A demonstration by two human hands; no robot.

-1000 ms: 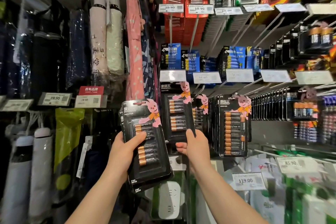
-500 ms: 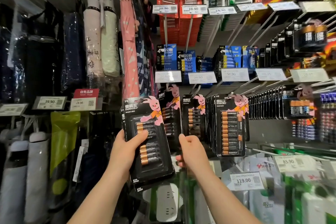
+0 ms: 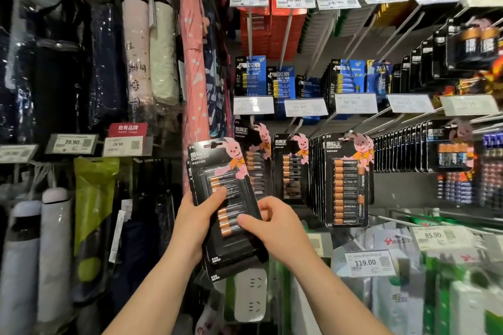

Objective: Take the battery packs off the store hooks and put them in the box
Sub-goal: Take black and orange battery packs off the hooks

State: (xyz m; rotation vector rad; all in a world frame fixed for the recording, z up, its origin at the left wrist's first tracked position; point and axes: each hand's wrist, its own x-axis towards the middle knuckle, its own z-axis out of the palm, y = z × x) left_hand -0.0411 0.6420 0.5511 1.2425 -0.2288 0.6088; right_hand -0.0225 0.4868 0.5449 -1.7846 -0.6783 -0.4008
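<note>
- Our left hand (image 3: 194, 221) grips a small stack of black battery packs (image 3: 227, 198), thumb curled over the front card, fingers hidden behind.
- Our right hand (image 3: 275, 223) pinches the stack's right edge, thumb pressed on the front blister.
- The stack tilts, top leaning left, held clear of the hooks.
- More hanging packs (image 3: 344, 179) sit up and right of our right hand; a pink umbrella (image 3: 193, 62) hangs above our left.

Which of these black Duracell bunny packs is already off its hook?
The tilted stack of packs at lower centre, held between the left hand and right hand. The other black packs, such as the thick row to its right, hang upright on hooks.
</note>
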